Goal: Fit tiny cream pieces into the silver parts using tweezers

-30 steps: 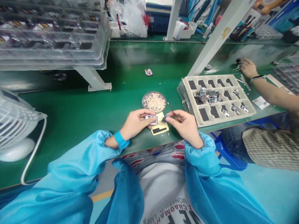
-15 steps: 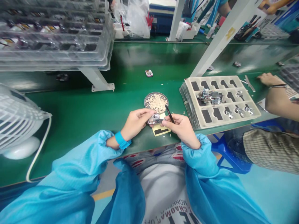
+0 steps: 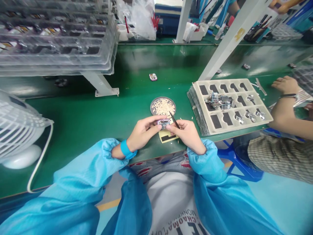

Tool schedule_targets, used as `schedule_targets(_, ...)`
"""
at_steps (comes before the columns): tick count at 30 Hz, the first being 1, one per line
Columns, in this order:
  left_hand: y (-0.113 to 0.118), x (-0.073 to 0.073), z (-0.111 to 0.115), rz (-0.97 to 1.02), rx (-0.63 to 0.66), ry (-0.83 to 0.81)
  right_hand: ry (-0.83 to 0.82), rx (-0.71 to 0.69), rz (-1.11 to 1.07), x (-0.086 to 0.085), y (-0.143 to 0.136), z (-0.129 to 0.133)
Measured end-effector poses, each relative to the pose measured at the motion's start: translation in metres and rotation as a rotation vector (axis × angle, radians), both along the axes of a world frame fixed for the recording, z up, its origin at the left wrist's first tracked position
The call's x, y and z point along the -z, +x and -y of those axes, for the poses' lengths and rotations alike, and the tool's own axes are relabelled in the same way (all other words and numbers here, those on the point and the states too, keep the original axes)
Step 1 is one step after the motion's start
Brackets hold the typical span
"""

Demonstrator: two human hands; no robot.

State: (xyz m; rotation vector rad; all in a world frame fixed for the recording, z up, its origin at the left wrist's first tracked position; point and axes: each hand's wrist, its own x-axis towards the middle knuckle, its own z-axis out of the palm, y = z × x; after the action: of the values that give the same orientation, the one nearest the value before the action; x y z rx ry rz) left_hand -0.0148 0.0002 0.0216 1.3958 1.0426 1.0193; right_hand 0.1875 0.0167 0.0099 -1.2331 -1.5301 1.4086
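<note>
My left hand [image 3: 144, 132] pinches a small watch-like case [image 3: 163, 122] with a purple rim and electronic parts inside. My right hand [image 3: 187, 133] touches the case's right side with its fingertips. A pair of black tweezers [image 3: 174, 120] is tucked in that same hand, slanting up and away. Just beyond the case sits a round dish [image 3: 151, 107] holding many tiny pale pieces. Under the hands lies a yellow sheet [image 3: 168, 139] with dark strips, partly hidden. My fingers cover the edges of the case.
On the right stands a stack of cream trays [image 3: 234, 128] with metal parts in some slots. Another small case [image 3: 153, 77] lies farther back. A white fan [image 3: 22, 130] is at left, below clear trays [image 3: 73, 62] on a rack. A co-worker's arm [image 3: 285, 101] rests at right.
The case has tilted up between my hands, and my left thumb now lies across its near side. The tweezers lean farther left. The co-worker's arm has shifted slightly.
</note>
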Motion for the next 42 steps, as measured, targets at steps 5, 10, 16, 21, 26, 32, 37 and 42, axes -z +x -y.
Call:
schedule_targets(5, 0.0002, 0.0068, 0.0002, -0.142, -0.003, 0.044, -0.027, 0.004, -0.037, 0.0047, 0.0042, -0.0011)
schedule_targets(10, 0.0015, 0.0048, -0.0011, -0.199, -0.017, 0.050, -0.024, 0.022, -0.058, 0.0079, 0.0052, -0.0015)
schedule_targets(16, 0.0017, 0.0083, -0.0023, -0.254, -0.014, 0.081, -0.032, 0.024, -0.062, 0.0066, 0.0041, -0.0025)
schedule_targets(21, 0.0010, 0.0103, -0.0019, -0.272, -0.008, 0.106, -0.046, 0.015, -0.070, 0.0055, 0.0033, -0.0027)
schedule_targets(26, 0.0011, 0.0059, -0.0011, -0.332, -0.017, 0.202, -0.036, 0.016, -0.044, 0.0042, 0.0032, -0.0032)
schedule_targets(32, 0.0000, 0.0060, -0.0020, -0.383, -0.003, 0.276, -0.044, -0.013, -0.044, 0.0034, 0.0038, -0.0043)
schedule_targets(37, -0.0006, 0.0101, -0.0033, -0.374, -0.008, 0.360, -0.042, -0.023, -0.040, 0.0049, 0.0051, -0.0050)
schedule_targets(42, -0.0008, 0.0108, -0.0036, -0.394, -0.014, 0.461, -0.043, -0.039, -0.063, 0.0042, 0.0050, -0.0060)
